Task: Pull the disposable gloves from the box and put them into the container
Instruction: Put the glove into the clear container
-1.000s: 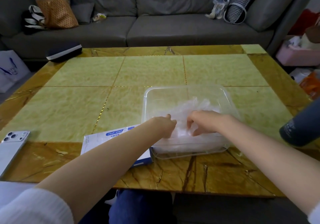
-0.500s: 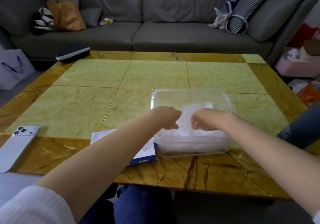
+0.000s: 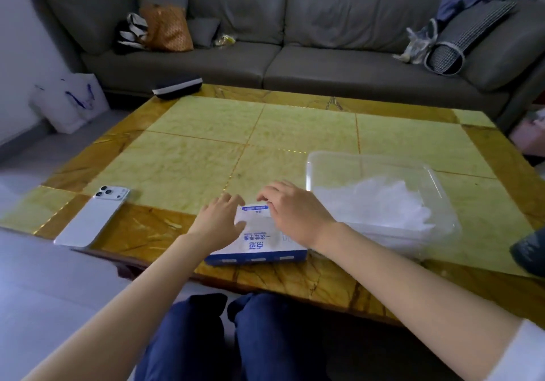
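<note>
The white and blue glove box [image 3: 259, 245] lies flat near the table's front edge. My left hand [image 3: 219, 221] rests on its left side with relaxed fingers. My right hand [image 3: 290, 212] hovers over the box's far end with bent fingers; what lies under them is hidden. A pale filmy patch shows on the box between the two hands. To the right stands the clear plastic container [image 3: 368, 156], holding a loose heap of translucent disposable gloves [image 3: 380, 201].
A white phone [image 3: 94, 217] lies at the table's front left. A dark case [image 3: 177, 87] sits on the far left corner. A dark object [image 3: 530, 251] pokes in at the right edge. A grey sofa with bags stands behind the table.
Both hands have left the container and moved left and toward me onto the glove box. The view has swung left, so the container now sits at the right.
</note>
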Action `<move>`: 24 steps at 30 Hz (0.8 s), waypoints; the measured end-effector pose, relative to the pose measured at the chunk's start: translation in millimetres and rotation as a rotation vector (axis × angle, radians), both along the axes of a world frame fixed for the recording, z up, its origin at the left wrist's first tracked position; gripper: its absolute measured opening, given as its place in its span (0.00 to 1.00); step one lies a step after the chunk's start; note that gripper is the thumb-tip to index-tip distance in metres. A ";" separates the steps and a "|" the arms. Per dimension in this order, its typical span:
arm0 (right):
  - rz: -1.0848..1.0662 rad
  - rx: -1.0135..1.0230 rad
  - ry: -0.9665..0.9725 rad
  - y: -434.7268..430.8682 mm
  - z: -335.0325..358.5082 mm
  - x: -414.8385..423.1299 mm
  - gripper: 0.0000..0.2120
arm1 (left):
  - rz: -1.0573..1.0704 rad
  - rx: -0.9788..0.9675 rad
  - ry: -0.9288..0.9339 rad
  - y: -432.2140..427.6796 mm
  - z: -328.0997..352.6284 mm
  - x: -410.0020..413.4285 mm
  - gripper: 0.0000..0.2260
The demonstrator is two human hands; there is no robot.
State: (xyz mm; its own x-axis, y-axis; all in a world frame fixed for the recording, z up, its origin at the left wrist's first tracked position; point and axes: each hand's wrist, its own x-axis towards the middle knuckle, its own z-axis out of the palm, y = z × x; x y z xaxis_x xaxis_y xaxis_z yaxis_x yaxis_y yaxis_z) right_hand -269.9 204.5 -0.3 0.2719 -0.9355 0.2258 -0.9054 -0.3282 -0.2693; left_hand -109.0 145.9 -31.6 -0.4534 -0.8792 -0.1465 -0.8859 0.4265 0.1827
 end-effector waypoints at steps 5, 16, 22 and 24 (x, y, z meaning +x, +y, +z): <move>-0.067 0.258 0.146 -10.8 -28.8 48.7 0.21 | 0.009 0.077 0.043 4.9 -25.0 17.9 0.29; -0.159 0.092 -0.003 -15.9 -44.5 39.1 0.07 | 0.043 0.034 0.159 8.2 -38.5 20.3 0.28; -0.123 0.015 -0.009 -14.3 -41.5 39.1 0.04 | 0.049 0.035 0.165 8.4 -40.6 20.8 0.28; -0.164 0.008 -0.041 -16.2 -37.2 34.4 0.04 | 0.048 0.042 0.161 7.7 -41.1 21.0 0.29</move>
